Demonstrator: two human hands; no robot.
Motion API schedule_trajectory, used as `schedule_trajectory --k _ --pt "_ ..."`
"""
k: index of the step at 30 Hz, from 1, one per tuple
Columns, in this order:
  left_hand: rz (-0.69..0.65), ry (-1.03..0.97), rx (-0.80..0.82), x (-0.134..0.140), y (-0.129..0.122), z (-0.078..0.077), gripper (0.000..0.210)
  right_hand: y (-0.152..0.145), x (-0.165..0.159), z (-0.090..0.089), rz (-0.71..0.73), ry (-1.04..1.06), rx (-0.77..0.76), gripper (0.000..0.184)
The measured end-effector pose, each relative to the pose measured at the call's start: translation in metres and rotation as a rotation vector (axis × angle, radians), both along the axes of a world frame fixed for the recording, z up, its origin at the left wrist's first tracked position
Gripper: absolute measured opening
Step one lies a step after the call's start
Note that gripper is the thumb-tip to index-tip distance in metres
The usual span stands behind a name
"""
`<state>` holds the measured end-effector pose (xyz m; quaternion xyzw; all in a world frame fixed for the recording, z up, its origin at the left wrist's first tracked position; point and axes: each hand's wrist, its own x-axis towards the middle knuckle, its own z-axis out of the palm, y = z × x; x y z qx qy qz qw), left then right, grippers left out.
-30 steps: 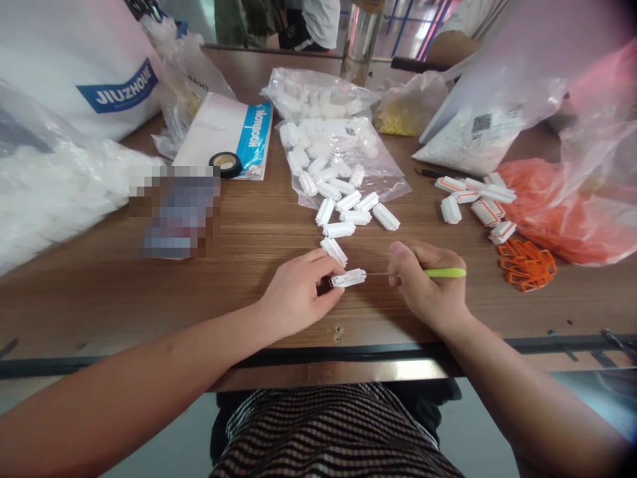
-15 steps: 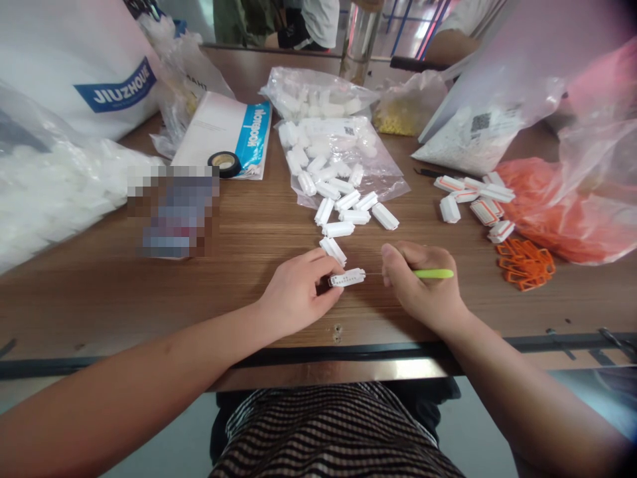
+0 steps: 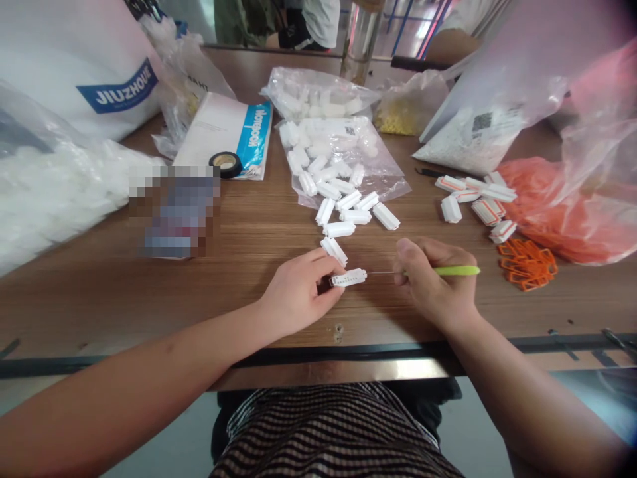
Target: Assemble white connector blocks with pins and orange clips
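Note:
Near the front of the table, my left hand (image 3: 301, 289) pinches a white plastic connector housing (image 3: 350, 277) with a row of small holes on its upper face. My right hand (image 3: 438, 282) is closed round a thin pick with a green handle (image 3: 460, 270). Its fine metal shaft points left, and the tip is at or close to the housing's right end; whether it touches I cannot tell. Just beyond my left fingertips lies another white housing (image 3: 334, 251). Several more white housings (image 3: 355, 217) are scattered behind it, in front of an open clear bag (image 3: 385, 176).
To the right are white housings with orange parts (image 3: 486, 212), loose orange clips (image 3: 528, 264) and a bag of orange pieces (image 3: 572, 212). On the left are a notebook (image 3: 213, 133), black tape (image 3: 225, 164), a blurred-out object (image 3: 179, 216) and a large bag of white parts (image 3: 54, 199).
My right hand has moved to the right with the pick, so more of the shaft shows between it and the housing. My left hand and the housing have stayed in place.

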<state>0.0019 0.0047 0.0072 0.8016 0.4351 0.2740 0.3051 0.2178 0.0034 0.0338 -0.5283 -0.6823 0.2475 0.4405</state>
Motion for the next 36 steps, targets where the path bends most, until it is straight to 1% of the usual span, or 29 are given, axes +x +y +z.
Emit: schedule_trajectory --k 5,10,18,26,36 --pt "-0.006 0.007 -0.007 -0.0002 -0.0005 -0.0011 0.013 0.0001 -0.0008 -0.0027 0.027 0.033 -0.068 0.046" --pt "-0.013 0.013 -0.002 -0.0002 -0.0001 0.0001 0.013 -0.0007 -0.0014 -0.006 0.036 0.048 -0.101 0.045" --pt "-0.011 0.017 0.003 0.0003 -0.0005 -0.0001 0.012 0.0007 -0.003 -0.0053 0.031 0.005 -0.11 0.047" --pt "-0.01 -0.001 0.0 -0.0002 -0.0003 0.0008 0.012 0.0007 -0.002 -0.0065 0.012 0.028 -0.116 0.047" --pt "-0.009 0.023 -0.003 -0.0006 -0.0005 -0.0007 0.01 0.0024 -0.0029 -0.0074 -0.007 0.038 -0.12 0.046"
